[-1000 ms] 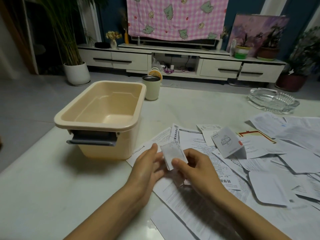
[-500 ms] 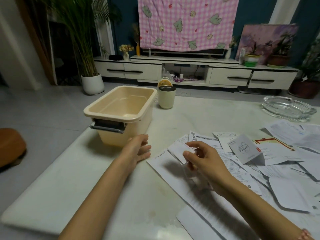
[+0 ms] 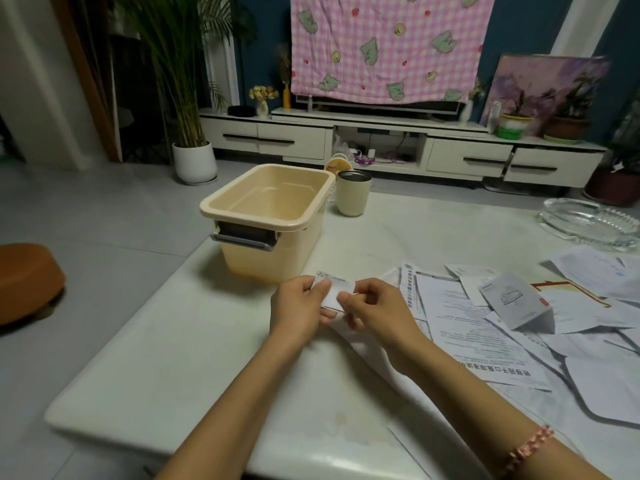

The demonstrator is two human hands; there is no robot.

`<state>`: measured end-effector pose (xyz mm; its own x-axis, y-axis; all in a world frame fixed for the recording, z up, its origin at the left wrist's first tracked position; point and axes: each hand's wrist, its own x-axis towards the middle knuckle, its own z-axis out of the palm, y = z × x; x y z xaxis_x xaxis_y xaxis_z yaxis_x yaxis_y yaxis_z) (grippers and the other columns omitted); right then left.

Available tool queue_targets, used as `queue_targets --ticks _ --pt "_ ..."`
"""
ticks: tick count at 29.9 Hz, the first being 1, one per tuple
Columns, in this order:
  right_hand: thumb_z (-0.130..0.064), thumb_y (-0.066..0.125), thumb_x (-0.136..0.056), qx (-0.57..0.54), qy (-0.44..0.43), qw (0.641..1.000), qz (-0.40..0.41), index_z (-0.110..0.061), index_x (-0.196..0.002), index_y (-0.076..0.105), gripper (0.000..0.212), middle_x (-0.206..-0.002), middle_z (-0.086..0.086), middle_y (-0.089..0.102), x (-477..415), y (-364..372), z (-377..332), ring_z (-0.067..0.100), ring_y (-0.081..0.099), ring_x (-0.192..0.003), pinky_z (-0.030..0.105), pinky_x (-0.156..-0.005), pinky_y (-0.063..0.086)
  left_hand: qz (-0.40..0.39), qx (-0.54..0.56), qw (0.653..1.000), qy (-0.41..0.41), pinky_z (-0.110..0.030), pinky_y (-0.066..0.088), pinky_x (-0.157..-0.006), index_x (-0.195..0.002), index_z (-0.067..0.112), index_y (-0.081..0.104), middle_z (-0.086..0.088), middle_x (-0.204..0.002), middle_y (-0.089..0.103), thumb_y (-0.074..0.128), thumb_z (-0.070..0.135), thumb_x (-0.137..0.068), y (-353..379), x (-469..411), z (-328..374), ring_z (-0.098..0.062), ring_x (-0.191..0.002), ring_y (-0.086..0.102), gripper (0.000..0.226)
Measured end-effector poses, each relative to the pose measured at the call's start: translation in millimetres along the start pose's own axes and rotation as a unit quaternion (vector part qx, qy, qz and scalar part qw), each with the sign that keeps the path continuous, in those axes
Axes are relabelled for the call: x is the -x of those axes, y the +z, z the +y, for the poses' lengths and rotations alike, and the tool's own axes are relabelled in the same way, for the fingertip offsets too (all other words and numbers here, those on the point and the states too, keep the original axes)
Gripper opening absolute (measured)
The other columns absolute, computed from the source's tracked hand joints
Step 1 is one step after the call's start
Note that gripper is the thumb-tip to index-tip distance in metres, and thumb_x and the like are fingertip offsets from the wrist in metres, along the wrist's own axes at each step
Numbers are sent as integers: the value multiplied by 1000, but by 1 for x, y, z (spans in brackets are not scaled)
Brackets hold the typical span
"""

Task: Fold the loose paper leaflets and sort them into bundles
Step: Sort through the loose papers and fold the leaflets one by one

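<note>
As fingers (image 3: 350, 299) pinch it, the leaflet (image 3: 333, 295) shows white.

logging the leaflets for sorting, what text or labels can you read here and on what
No text can be quoted with certainty.
Large sheet: bold Chinese heading, upside down, too blurred.
Held leaflet: fine print, too small.
Tented leaflet: logo and drawing, wording illegible.

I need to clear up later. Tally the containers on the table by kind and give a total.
Bin: 1
Cup: 1
Ashtray: 1
Total: 3
</note>
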<state>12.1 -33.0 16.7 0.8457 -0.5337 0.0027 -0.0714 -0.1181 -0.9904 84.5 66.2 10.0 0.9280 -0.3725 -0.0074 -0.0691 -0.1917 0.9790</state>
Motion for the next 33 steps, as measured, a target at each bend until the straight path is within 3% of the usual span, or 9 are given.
queue_targets --ticks 3,6,10,14,18,22,26,31,33 --pt "-3 62 -84 14 14 1000 8 -10 -67 46 25 -48 2 44 -6 20 7 14 43 -43 27 -52 41 16 1 1000 -15 -24 47 -57 -86 1 68 -10 -60 65 54 17 -93 -13 -1 -7 -12 -44 57 22" --pt "-14 65 -81 141 3 990 24 -13 -68 51 20 -60 4 58 -14 40 13 17 51 -56 27 -58 40 50 -57 997 -22 -22 45 -52 -94 6 67 -7 -67 65 57 15 -90 -30 2 -14 -11 -48 57 14" --pt "-19 58 -85 247 -35 968 -9 -9 -95 57 14 -94 8 62 -18 74 12 18 52 -81 25 -66 36 129 -308 940 70 -29 41 -85 -123 11 54 -7 -119 57 49 9 -92 -63 8 -28 -24 -108 52 32" --pt "-23 50 -92 342 -69 937 1 -10 -107 51 20 -109 11 59 -17 97 12 24 54 -90 27 -69 34 -1 -470 870 149 -25 21 -108 -139 17 39 1 -148 36 28 21 -101 -73 17 -43 -17 -136 29 39" --pt "-27 47 -96 418 -78 905 15 -11 -119 44 28 -119 12 44 -13 101 11 30 56 -98 31 -76 39 -102 -548 824 104 -34 -8 -116 -151 21 0 3 -159 -7 14 36 -102 -75 20 -59 -13 -145 -9 53" --pt "-19 46 -95 359 -68 931 -6 -13 -128 42 34 -126 12 43 -11 84 5 27 54 -107 32 -87 41 -109 -554 821 83 -37 -11 -115 -150 19 -6 0 -158 -13 15 47 -100 -75 21 -57 -15 -144 -15 61" --pt "-18 54 -90 319 -87 943 -23 -17 -123 50 33 -116 6 54 3 37 -10 13 53 -91 20 -77 34 -76 -536 833 113 -39 -14 -115 -150 19 -3 -2 -157 -16 16 52 -96 -65 24 -47 -16 -143 -21 66" --pt "-14 57 -89 265 -74 959 -60 -26 -108 57 22 -101 -6 62 36 -42 -22 14 63 -75 21 -62 48 -47 -467 858 207 -32 -19 -112 -150 19 5 1 -158 -10 -9 61 -75 -38 32 -19 -11 -143 -19 88" --pt "-9 58 -88 282 -90 955 -31 -29 -97 60 22 -95 -8 64 41 -75 -22 14 63 -79 24 -66 51 -64 -433 871 223 -29 -17 -112 -150 19 12 3 -159 -4 -11 62 -71 -23 37 -11 -10 -143 -16 92"
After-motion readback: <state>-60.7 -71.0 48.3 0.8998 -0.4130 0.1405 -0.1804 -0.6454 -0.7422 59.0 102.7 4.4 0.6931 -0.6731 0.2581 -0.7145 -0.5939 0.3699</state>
